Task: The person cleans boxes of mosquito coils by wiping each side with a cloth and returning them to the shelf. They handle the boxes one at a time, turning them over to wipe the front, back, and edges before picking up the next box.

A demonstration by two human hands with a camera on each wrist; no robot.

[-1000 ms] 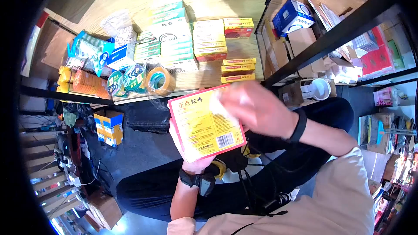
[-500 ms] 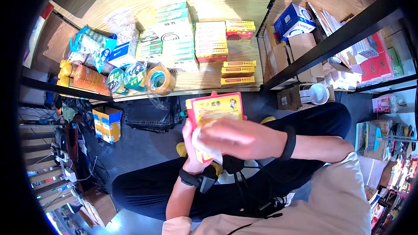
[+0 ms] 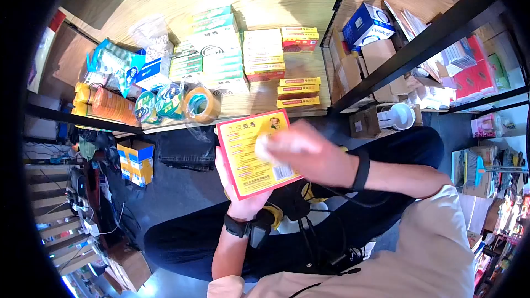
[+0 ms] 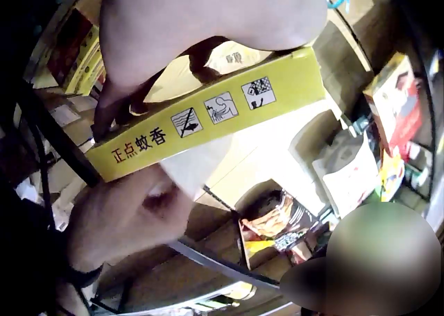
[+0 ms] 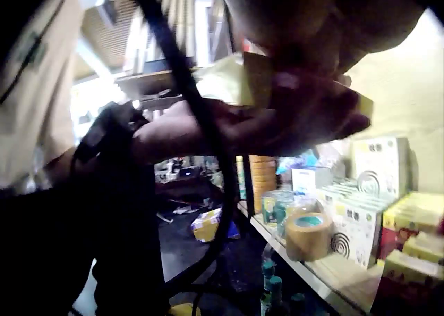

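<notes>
A flat yellow box with a red border (image 3: 248,152) is held up in front of the person, below the shelf edge. My left hand (image 3: 243,201) grips it from underneath at its lower edge, fingers behind it. My right hand (image 3: 301,152) lies over the box's right half and holds a small white cloth (image 3: 264,146) against its face. In the left wrist view the box's yellow side (image 4: 208,114) shows printed icons, with the white cloth (image 4: 194,167) and the right hand (image 4: 125,212) just below it. The right wrist view is dark; the left hand (image 5: 229,128) shows under the box edge.
A wooden shelf (image 3: 259,99) carries stacked yellow and green boxes (image 3: 265,49), tape rolls (image 3: 201,102) and orange packs (image 3: 113,105). A black rack post (image 3: 408,49) runs at the right beside a blue carton (image 3: 367,22). A blue-yellow carton (image 3: 138,160) sits on the floor.
The box was tipped upright half a second ago and now lies back with its face to the camera. The right hand with the cloth has moved up across the box's right half.
</notes>
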